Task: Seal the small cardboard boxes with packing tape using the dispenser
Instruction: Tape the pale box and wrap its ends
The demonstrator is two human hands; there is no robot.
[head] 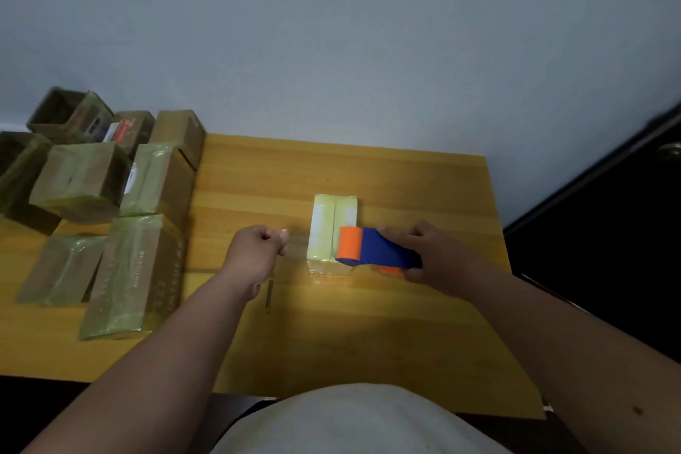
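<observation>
While the right hand (pixel 436 251) grips the dispenser (pixel 376 248) at the box's (pixel 333 232) near right corner, its long axis runs near-to-far; left hand (pixel 258 245), fingers curled, seems to pinch a clear tape end just left.

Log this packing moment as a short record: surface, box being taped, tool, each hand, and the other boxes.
surface: yellow wooden table
box in work: small box mid-table, wrapped in yellowish tape
tool: blue and orange tape dispenser, at the box's right side
right hand: grips the dispenser
left hand: fingers curled, left of the box; whether it pinches tape is unclear
other boxes: taped boxes piled at table's left
</observation>
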